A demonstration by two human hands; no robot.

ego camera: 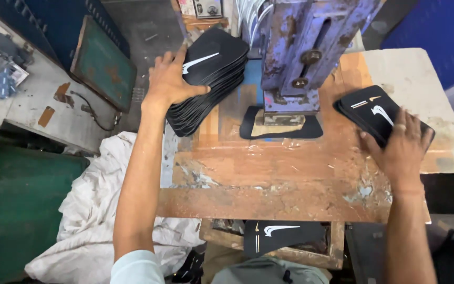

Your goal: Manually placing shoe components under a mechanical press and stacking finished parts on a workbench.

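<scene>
Worn wood, orange-brown and scuffed, makes up the counter [269, 179] that spreads between both hands. Beyond the hands, at the far middle, stands a purple-blue metal press [303, 47] with rust patches, its foot set down on a single black piece [282, 131] that lies flat on the counter between the 2 hands. Below the left forearm a crumpled white cloth [95, 210] hangs off the counter's near-left corner, beside a green bin [17, 210] further left. The left hand [172, 79] lies open and flat, palm down with fingers spread, on top of a tall stack of black pieces [206, 89], each flat and rounded, the top one marked with a white curved shape. The right hand [400, 144] presses palm down on a smaller stack of black pieces [374, 110] at the counter's right side, fingers draped over its near edge; whether it grips them I cannot tell. Nearer the body than both hands, under the counter's front edge, 1 more black piece with a white mark [282, 234] rests in a wooden tray [332, 252].
</scene>
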